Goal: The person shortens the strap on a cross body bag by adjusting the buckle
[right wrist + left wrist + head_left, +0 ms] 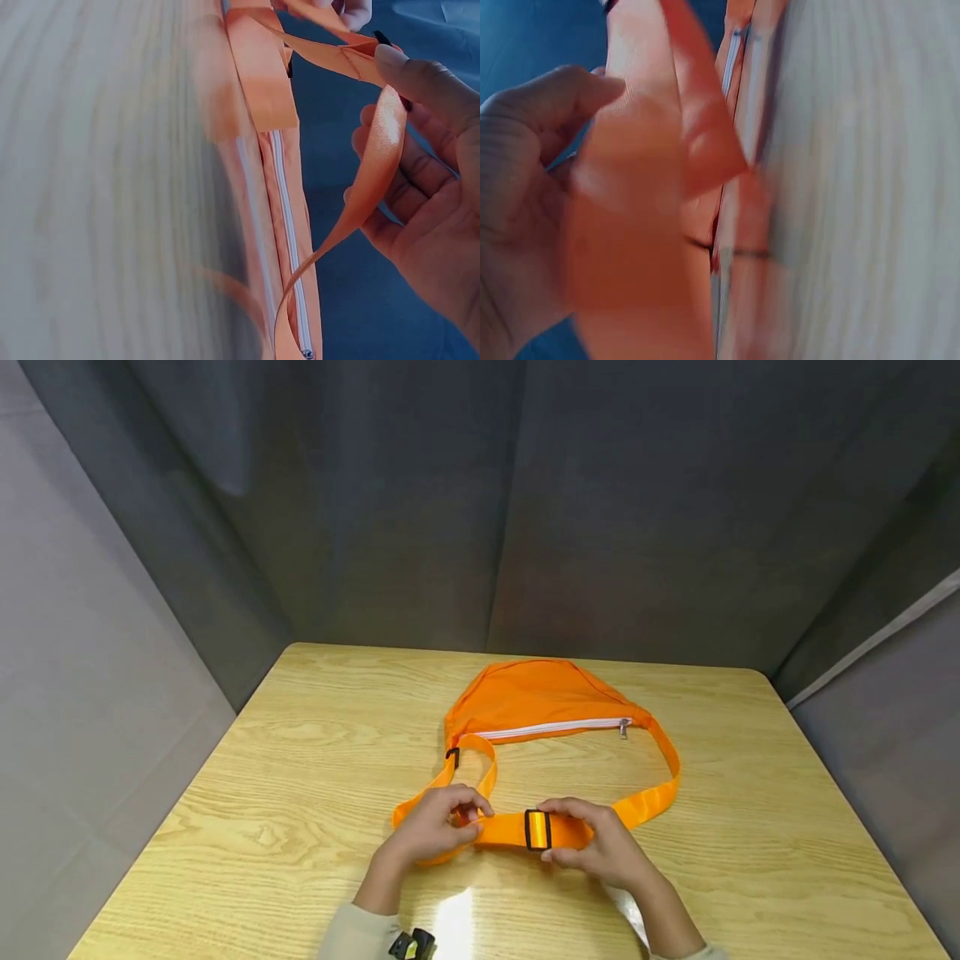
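An orange waist bag [543, 693] with a white zipper [555, 727] lies on the table, its orange strap [501, 829] looping toward the person. The left hand [442, 822] pinches the strap left of a black slide buckle [537, 830]. At the buckle's right side, the right hand [596, 839] holds the strap and buckle edge between thumb and fingers. In the right wrist view the right thumb [427, 79] presses by the buckle, and the strap [379, 165] hangs down from there. The left wrist view has the strap [634, 202] passing across the left palm.
The wooden table [300, 760] extends on both sides of the bag. A dark curtain [450, 510] hangs behind its far edge, with grey fabric [97, 652] at the left. A second black buckle [453, 757] sits at the bag's left end.
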A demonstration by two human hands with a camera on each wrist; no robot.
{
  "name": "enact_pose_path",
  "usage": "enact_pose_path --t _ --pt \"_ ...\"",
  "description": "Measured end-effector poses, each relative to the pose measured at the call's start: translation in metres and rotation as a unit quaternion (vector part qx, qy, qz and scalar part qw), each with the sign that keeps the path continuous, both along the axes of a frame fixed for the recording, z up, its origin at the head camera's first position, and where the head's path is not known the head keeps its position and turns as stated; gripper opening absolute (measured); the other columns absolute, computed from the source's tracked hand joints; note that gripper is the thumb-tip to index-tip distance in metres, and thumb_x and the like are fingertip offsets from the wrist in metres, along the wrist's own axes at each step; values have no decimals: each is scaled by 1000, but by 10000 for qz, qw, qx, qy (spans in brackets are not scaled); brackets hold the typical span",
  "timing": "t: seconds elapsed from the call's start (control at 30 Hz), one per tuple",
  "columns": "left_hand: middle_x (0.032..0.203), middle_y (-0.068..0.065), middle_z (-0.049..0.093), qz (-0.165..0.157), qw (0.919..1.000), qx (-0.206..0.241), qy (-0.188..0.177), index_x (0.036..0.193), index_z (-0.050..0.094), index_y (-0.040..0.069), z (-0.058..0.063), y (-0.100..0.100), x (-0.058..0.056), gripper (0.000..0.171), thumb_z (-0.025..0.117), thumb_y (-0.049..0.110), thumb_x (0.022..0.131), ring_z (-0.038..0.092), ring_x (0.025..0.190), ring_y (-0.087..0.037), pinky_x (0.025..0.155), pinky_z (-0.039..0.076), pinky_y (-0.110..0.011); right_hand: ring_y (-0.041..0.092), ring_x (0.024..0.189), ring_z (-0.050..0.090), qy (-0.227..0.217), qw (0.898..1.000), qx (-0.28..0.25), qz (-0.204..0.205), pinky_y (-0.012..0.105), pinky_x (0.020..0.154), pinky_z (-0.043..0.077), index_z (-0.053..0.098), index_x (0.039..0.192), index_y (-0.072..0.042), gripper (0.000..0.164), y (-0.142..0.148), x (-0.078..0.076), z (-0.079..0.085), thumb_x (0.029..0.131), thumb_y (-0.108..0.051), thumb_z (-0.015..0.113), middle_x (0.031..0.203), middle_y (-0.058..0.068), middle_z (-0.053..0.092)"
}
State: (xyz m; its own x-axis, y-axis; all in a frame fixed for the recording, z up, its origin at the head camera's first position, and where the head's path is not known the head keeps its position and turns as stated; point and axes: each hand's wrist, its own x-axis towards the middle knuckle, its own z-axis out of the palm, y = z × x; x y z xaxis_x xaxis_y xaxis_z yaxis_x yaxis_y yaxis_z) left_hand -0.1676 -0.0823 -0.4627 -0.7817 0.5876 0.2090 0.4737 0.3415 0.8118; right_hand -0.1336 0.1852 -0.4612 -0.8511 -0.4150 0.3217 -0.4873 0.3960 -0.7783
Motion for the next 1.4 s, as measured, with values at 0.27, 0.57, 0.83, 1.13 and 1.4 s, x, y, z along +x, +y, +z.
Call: enact_pose_path --t 0.27,0.57,0.83,1.13,1.4 --pt "102 4 60 -2 9973 437 586 108 64 14 -3 26 8 44 83 15 69 54 96 -12 86 45 -37 17 101 58 13 9999 -132 -75 27 91 41 66 109 -15 46 -3 2 3 68 -25 83 106 -6 65" --pt "107 2 63 -2 9955 866 390 113 63 13 -6 42 11 55 87 16 64 58 97 -17 84 47 -32 20 101 59 -48 9996 -237 -153 27 90 42 66 109 -6 48 -9 3 5 65 -7 83 106 0 66" --pt "104 9 62 -14 9946 795 660 111 64 16 -6 36 9 52 86 18 64 56 94 -9 83 46 -27 14 88 60 -200 9998 -92 5 29 78 47 66 112 -10 41 8 -2 2 74 -18 79 106 1 65" --pt "105 8 62 -81 9940 754 782 112 64 14 -8 33 6 54 86 14 63 56 95 -8 85 45 -27 20 81 53 -1605 9843 -733 -95 28 68 47 66 89 -6 11 24 -4 0 85 -16 68 87 8 62" --pt "102 10 62 -75 9941 774 762 108 65 18 -9 32 5 51 87 14 62 57 94 -8 84 45 -27 17 75 51 -2110 9666 -1457 -29 25 60 47 62 90 3 13 18 -2 -3 86 -9 65 85 15 57"
